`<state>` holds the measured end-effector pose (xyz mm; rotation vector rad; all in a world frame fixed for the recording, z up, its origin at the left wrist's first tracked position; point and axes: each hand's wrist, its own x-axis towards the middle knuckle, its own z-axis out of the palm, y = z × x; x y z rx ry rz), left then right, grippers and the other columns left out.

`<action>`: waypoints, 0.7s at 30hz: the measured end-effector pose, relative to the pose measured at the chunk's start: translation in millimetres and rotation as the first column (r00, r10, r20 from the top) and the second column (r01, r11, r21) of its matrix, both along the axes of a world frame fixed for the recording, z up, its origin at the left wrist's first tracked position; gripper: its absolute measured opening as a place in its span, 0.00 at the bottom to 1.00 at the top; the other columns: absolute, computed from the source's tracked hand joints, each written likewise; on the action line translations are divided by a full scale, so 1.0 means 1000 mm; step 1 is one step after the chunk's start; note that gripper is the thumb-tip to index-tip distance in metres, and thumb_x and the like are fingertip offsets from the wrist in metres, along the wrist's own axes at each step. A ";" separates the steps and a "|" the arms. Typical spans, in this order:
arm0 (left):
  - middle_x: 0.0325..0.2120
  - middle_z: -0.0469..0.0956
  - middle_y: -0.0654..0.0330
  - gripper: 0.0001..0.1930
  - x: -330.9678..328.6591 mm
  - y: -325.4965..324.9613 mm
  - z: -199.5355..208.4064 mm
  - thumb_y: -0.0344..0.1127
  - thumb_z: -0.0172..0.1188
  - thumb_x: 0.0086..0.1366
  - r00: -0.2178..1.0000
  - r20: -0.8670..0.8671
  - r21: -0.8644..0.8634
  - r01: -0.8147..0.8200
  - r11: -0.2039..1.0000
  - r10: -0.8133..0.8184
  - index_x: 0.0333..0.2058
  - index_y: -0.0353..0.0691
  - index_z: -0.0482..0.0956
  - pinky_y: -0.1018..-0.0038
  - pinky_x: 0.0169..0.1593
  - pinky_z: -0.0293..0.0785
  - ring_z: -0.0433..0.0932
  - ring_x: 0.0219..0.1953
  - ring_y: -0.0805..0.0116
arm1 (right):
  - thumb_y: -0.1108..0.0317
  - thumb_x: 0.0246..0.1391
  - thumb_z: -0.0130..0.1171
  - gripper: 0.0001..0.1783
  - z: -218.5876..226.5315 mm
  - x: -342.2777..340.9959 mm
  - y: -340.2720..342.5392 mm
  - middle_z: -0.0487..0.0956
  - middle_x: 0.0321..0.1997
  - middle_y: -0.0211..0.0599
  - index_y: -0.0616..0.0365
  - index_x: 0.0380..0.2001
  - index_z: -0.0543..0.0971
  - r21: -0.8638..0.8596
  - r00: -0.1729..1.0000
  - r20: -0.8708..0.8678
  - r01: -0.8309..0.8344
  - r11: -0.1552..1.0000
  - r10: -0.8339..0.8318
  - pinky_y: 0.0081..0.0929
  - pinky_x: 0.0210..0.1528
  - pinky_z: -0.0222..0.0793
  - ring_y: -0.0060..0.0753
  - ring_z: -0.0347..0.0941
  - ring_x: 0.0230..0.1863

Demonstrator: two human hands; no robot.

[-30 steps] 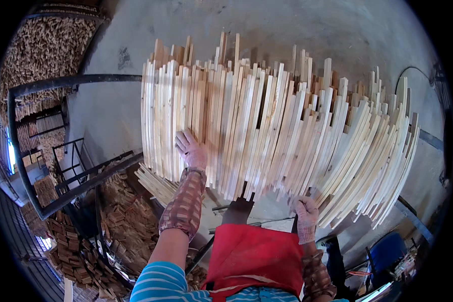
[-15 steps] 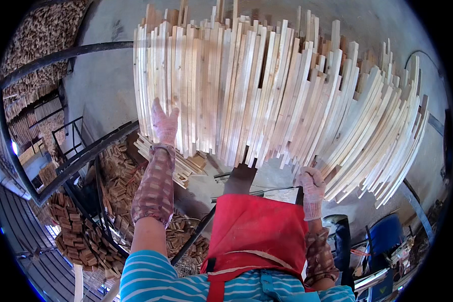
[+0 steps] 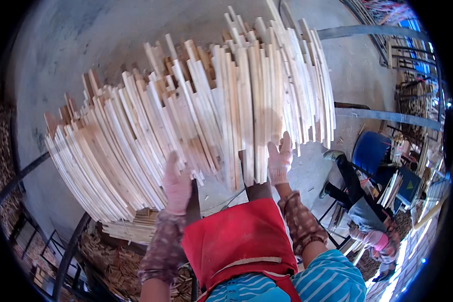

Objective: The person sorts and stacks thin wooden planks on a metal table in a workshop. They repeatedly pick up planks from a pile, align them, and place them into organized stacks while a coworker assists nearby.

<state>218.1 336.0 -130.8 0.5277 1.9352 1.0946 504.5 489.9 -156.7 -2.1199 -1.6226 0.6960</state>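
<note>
A broad layer of long, thin pale wood strips spreads in front of me, laid side by side with uneven ends. My left hand, in a pale knit glove, is at the near ends of the strips left of the middle, fingers stretched forward. On the other side, my right hand, gloved too, is at the near ends of the right-hand strips. Its thumb and fingers are apart. Neither hand visibly grips a strip. Whether the fingertips touch the wood is hard to tell.
Dark metal rails and a grey bar flank the strips. A bundle of strips lies below left, near small wood pieces. To the right are a blue chair and another person.
My view has swung to the right. The left hand has shifted from the far left strips to the near ends. The right hand has gone from curled to spread and moved up to the strips.
</note>
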 end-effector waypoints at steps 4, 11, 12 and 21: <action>0.64 0.67 0.42 0.40 0.090 0.095 -0.010 0.33 0.64 0.60 0.978 -0.101 -0.064 0.177 0.982 -0.183 0.68 0.30 0.58 0.67 0.69 0.59 0.65 0.67 0.49 | 0.50 0.56 0.60 0.42 -0.029 0.022 0.032 0.73 0.60 0.58 0.57 0.69 0.61 -0.148 0.992 0.130 0.013 0.989 0.006 0.48 0.58 0.69 0.61 0.72 0.57; 0.61 0.67 0.38 0.46 0.142 0.150 -0.031 0.38 0.72 0.52 0.996 -0.064 -0.239 -0.082 0.968 0.068 0.67 0.34 0.59 0.57 0.65 0.65 0.67 0.63 0.40 | 0.51 0.51 0.61 0.40 -0.025 0.013 0.036 0.76 0.56 0.56 0.53 0.66 0.68 -0.277 0.997 -0.064 0.019 0.961 -0.038 0.47 0.60 0.69 0.57 0.73 0.57; 0.61 0.66 0.38 0.45 0.143 0.157 -0.025 0.37 0.72 0.52 0.990 -0.137 -0.308 -0.052 0.950 0.010 0.67 0.34 0.60 0.56 0.65 0.65 0.67 0.63 0.40 | 0.53 0.50 0.63 0.39 -0.023 0.013 0.044 0.76 0.54 0.55 0.54 0.66 0.69 -0.283 1.000 -0.026 0.000 0.959 -0.008 0.45 0.58 0.70 0.54 0.74 0.56; 0.61 0.66 0.39 0.42 0.155 0.162 -0.019 0.34 0.68 0.55 0.941 -0.334 -0.393 -0.099 0.914 -0.042 0.68 0.35 0.61 0.57 0.68 0.60 0.65 0.64 0.40 | 0.56 0.48 0.66 0.36 -0.006 0.020 0.058 0.77 0.49 0.45 0.51 0.62 0.75 -0.346 1.000 0.012 -0.018 0.938 0.023 0.40 0.52 0.73 0.45 0.76 0.50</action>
